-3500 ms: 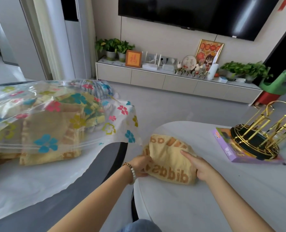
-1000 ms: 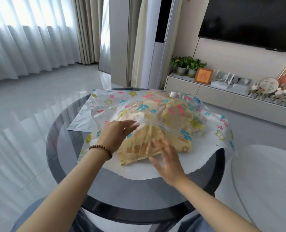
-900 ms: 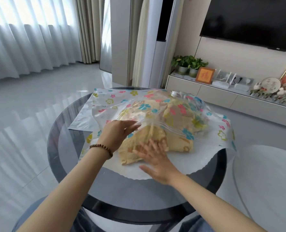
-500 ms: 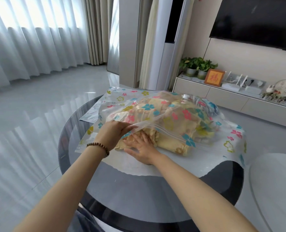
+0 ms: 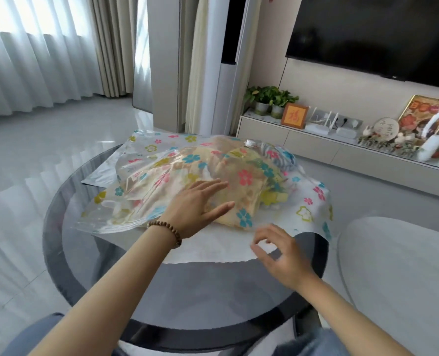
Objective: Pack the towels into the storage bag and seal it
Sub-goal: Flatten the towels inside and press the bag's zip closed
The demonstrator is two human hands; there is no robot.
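Note:
A clear storage bag (image 5: 313,214) printed with coloured flowers lies on the round dark glass table (image 5: 67,201). Yellow towels (image 5: 246,199) fill it, and a striped one (image 5: 281,159) shows at the far end. My left hand (image 5: 196,205), with a bead bracelet on the wrist, lies flat with straight fingers on the bag's top layer over the towels. My right hand (image 5: 280,253) hovers over the bag's white near flap (image 5: 213,249), fingers loosely curled, holding nothing.
A second flat bag (image 5: 100,173) peeks out under the far left side. A white round table (image 5: 398,273) stands close on the right. Behind are a low TV cabinet (image 5: 313,140) with plants and ornaments, a wall TV and curtains.
My right hand has come out from under the bag's top layer and drawn back to the near flap. My left hand has let go of the flap and flattened on the bag. The yellow towel from the white table is now inside.

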